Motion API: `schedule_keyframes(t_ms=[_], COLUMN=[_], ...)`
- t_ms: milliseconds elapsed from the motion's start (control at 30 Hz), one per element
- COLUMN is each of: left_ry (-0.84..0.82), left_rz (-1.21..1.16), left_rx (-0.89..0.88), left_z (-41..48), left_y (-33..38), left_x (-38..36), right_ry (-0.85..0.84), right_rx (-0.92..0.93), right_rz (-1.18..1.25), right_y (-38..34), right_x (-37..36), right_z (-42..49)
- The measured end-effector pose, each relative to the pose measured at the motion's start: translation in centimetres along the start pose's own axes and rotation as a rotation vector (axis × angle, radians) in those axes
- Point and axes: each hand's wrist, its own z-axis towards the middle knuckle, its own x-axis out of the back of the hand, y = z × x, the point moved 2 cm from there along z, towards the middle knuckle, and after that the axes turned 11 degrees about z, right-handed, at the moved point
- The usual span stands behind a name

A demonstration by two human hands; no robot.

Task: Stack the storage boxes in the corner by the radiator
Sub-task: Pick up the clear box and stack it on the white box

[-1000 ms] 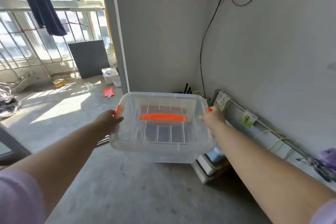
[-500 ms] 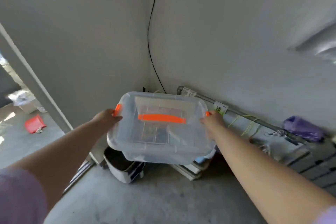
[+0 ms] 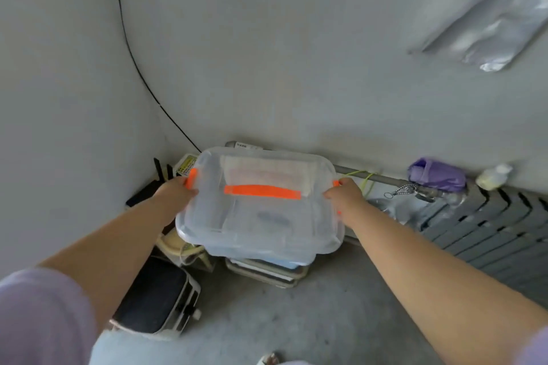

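A clear plastic storage box (image 3: 261, 225) with an orange lid handle and orange side clips is held in the air between both hands. My left hand (image 3: 175, 195) grips its left end at the clip. At the right end, my right hand (image 3: 345, 194) holds the other clip. The box hangs directly over a low stack of flat boxes (image 3: 267, 271) on the floor in the corner; whether they touch is unclear. The grey radiator (image 3: 489, 231) runs along the wall at the right.
A black-and-white appliance (image 3: 157, 302) sits on the floor at the lower left, a cream object (image 3: 175, 246) behind it. A pipe (image 3: 385, 178) and a purple bag (image 3: 436, 175) lie along the wall. A black cable (image 3: 130, 50) hangs down the corner. Bare concrete floor lies in front.
My view swung right from the balcony toward the corner. The box, held in both hands throughout, moved forward and lower over the stack of flat boxes; the radiator came into sight.
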Motion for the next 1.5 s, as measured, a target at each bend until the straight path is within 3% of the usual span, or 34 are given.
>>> schedule_keyframes(t_ms=[367, 667, 1067, 1200, 1400, 1500], left_ry=[-0.262, -0.278, -0.350, -0.381, -0.294, -0.277], left_rz=[-0.049, 0.205, 0.311, 0.271, 0.434, 0.373], left_rx=[-0.025, -0.125, -0.149, -0.161, -0.208, -0.209], left_z=[10.6, 16.2, 17.8, 18.1, 17.3, 16.7], left_y=[2.7, 4.0, 3.4, 3.4, 4.2, 4.4], left_x=[-4.8, -7.6, -10.2, -10.0, -9.9, -9.8], right_ry=[0.038, 0.103, 0.125, 0.104, 0.123, 0.159], right_rx=[-0.177, -0.301, -0.266, -0.250, -0.222, -0.223], right_rz=[0.042, 0.226, 0.281, 0.190, 0.009, -0.062], right_y=[1.8, 5.2, 7.6, 7.4, 7.6, 7.5], right_x=[-0.7, -2.4, -3.1, -3.5, -3.5, -3.4], right_z=[6.6, 9.1, 9.9, 10.2, 9.9, 9.5])
